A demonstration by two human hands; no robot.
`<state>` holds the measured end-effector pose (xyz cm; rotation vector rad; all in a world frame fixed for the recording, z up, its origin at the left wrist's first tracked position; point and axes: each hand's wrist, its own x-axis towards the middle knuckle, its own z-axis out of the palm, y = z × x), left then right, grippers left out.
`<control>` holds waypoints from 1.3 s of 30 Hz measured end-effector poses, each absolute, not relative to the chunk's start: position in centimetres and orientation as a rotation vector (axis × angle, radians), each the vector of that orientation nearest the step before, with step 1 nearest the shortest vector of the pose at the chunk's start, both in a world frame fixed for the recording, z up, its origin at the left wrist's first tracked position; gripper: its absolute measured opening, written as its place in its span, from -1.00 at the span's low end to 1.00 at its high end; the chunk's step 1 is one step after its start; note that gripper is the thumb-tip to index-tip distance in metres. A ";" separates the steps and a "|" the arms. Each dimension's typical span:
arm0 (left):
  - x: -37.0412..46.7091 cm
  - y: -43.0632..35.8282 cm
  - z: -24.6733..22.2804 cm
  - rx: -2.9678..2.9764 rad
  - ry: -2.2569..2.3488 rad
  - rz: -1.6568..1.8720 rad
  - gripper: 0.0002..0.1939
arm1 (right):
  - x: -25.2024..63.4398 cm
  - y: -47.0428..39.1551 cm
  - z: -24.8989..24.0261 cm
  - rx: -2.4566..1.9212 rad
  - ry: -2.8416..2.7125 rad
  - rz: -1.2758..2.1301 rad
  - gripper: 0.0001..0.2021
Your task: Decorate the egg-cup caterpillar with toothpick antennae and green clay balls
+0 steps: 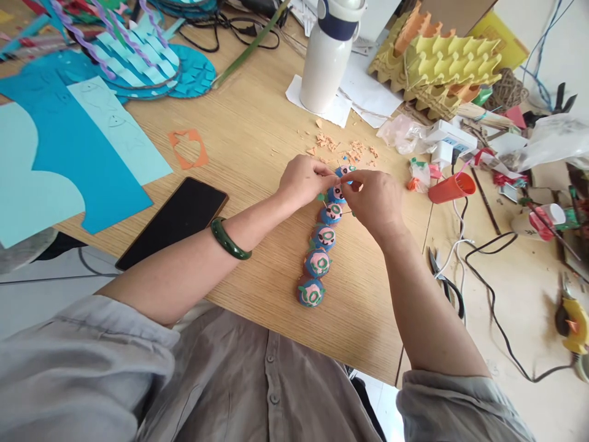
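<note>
A row of several round blue clay-like pieces with pink and green faces (317,263) runs up the wooden table, from near its front edge to between my hands. My left hand (306,181), with a green bangle (230,238) on its wrist, reaches the upper end of the row from the left. From the right comes my right hand (375,199). The fingertips of both hands are pinched together over the upper pieces and nearly meet. Whatever they pinch is too small to make out. Thin sticks poke out beside the upper pieces.
A black phone (177,220) lies left of my left forearm. Behind my hands are orange shavings (354,150) and a white bottle (327,58). Blue paper (87,147) covers the left side. An orange cup (453,188), scissors (446,285) and cables are on the right.
</note>
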<state>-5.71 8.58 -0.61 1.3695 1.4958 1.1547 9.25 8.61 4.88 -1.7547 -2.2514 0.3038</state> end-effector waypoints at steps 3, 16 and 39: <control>-5.6 8.5 -0.8 1.301 1.439 1.200 -0.78 | 8.9 8.8 5.0 -1.799 -2.270 0.296 -0.79; -5.4 7.6 -0.3 0.974 1.251 1.256 -0.72 | 9.2 10.7 5.2 -1.714 -2.244 0.626 -0.82; -4.5 6.9 -0.6 0.784 1.160 1.399 -0.84 | 8.3 11.9 6.1 -1.777 -2.391 0.777 -0.83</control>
